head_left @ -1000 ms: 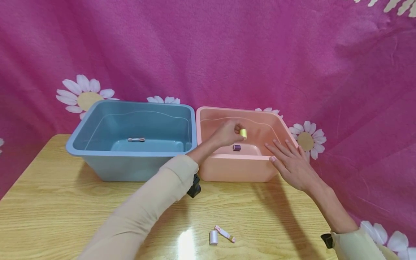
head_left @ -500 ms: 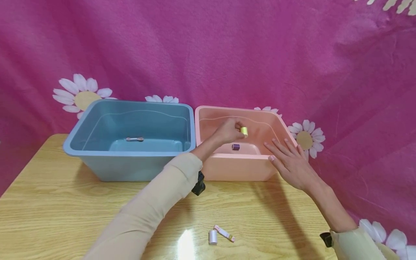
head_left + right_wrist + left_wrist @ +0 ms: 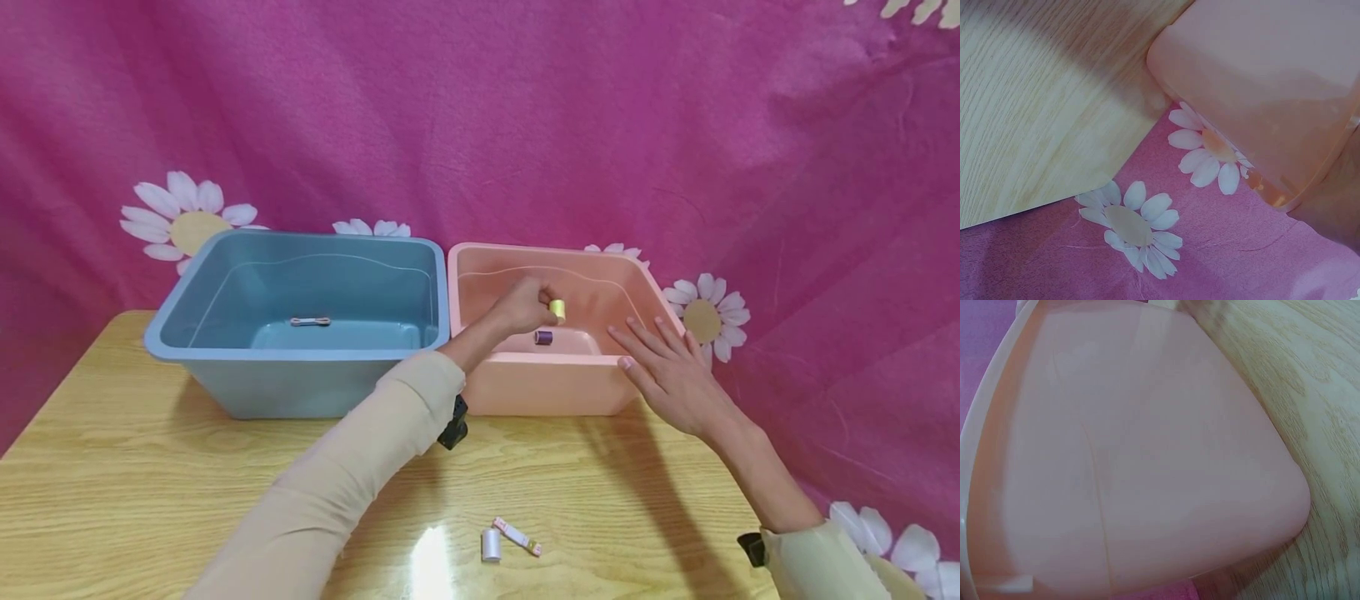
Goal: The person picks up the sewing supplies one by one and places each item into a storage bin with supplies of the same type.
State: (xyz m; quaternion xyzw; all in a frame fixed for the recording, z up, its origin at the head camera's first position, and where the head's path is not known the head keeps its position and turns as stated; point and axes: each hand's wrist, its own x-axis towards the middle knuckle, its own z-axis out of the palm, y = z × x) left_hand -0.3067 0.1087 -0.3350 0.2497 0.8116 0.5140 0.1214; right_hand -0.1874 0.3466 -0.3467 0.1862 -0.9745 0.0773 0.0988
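Note:
In the head view my left hand [image 3: 521, 307] reaches over the near rim into the pink bin [image 3: 540, 387]. It pinches a yellow thread spool [image 3: 557, 311] between thumb and fingers, above the bin's floor. Below that spool a dark purple thread spool [image 3: 543, 337] lies on its side in the bin. My right hand [image 3: 678, 379] rests with spread, straight fingers over the pink bin's right front corner. The left wrist view is filled by the pink bin's outer wall [image 3: 1160, 444]. At the right edge of the right wrist view, part of my right hand [image 3: 1335, 200] shows by the bin's rim.
A blue bin [image 3: 300, 383] stands left of the pink one, holding a small folded bundle [image 3: 310, 321]. On the wooden table [image 3: 187, 492] near me, a white thread spool [image 3: 491, 546] stands beside a folded measuring tape [image 3: 517, 536]. A pink floral cloth [image 3: 480, 125] hangs behind.
My left hand with the yellow spool rises slightly, then lowers a little inside the pink bin. My right hand stays at the bin's corner.

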